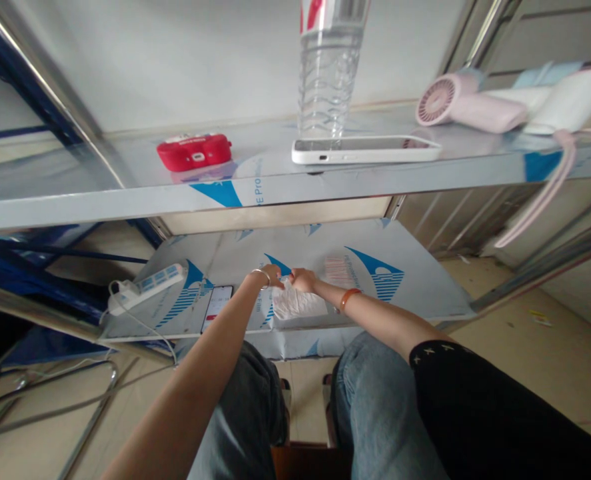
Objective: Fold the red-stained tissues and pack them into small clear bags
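Reaching down, left hand (274, 274) and right hand (302, 280) pinch the white cloth (298, 305).

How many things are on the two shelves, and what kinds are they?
Phones: 2, white phone and dark phone
Bottles: 1, water bottle
Fans: 1, pink fan
Red cases: 1, red case
Power strips: 1, power strip
White wrappers: 1, white wrapper
Total: 7

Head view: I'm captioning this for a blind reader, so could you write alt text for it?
Both hands, left hand and right hand, grip a white crumpled sheet on a lower metal shelf. Beside them lie a phone and power strip; the upper shelf holds a water bottle.
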Available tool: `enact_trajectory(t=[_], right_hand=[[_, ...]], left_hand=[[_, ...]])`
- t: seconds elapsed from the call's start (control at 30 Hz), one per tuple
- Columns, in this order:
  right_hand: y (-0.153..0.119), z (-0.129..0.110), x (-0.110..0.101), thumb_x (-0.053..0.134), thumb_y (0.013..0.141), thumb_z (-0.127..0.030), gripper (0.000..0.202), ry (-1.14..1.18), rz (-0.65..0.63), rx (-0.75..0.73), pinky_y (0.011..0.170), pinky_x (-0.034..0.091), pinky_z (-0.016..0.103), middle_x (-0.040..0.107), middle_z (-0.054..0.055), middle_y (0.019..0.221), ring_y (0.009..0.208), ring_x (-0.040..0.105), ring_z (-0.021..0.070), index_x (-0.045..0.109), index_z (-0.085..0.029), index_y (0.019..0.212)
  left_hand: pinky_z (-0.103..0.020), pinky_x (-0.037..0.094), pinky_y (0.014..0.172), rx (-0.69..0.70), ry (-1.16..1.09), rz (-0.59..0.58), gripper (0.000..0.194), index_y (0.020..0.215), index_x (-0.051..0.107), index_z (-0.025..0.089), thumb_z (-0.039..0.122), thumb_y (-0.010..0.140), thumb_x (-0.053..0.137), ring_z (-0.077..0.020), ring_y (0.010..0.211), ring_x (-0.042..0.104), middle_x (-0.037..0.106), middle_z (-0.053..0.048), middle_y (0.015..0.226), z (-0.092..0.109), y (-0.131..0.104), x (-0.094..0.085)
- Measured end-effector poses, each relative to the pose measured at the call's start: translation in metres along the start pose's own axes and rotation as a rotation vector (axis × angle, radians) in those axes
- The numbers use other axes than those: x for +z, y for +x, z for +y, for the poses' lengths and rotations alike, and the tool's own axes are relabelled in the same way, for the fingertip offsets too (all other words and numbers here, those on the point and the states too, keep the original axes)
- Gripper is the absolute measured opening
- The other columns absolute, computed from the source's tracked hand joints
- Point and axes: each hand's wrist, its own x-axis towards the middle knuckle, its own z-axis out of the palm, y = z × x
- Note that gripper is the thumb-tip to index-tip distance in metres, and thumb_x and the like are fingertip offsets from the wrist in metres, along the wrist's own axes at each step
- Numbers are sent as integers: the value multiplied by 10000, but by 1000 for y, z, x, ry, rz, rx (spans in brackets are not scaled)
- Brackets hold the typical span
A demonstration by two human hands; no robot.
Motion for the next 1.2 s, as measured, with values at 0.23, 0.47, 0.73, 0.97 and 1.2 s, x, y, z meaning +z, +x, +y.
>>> enact_trajectory(t=[0.23,0.47,0.73,0.97,1.2], right_hand=[[2,-21,-28,465,880,-360,341,112,28,-77,544,340,198,686,77,753,653,589,137,695,-110,839],[-12,-34,-32,533,835,-420,302,0,-56,-82,598,383,213,694,54,796,740,627,185,711,-176,850],[-30,-22,-55,665,742,-169,334,-58,-147,-199,619,381,174,688,51,912,783,618,142,642,-178,1075],[-38,-14,-57,754,675,-230,503,44,-20,-254,661,401,188,670,38,874,744,600,121,591,-171,1147],[-39,-8,-65,739,681,-220,232,71,43,-198,632,402,189,684,35,814,732,604,130,656,-155,887]], left_hand=[[-257,469,786,-7,-52,49,396,941,682,177,268,566,772,-243,932,631,693,-73,996,5,-2,-4],[-234,469,768,25,60,33,235,894,694,175,249,671,709,-203,894,643,702,-60,970,11,-7,-9],[-206,463,764,19,92,91,277,931,699,163,314,699,692,-181,886,638,701,-73,968,12,-9,-13],[-225,459,756,41,47,191,264,910,703,147,341,743,641,-190,852,647,709,-92,931,29,-16,-26],[-257,473,764,77,-107,218,323,881,690,133,393,690,680,-243,897,649,701,-125,960,41,-18,-28]])
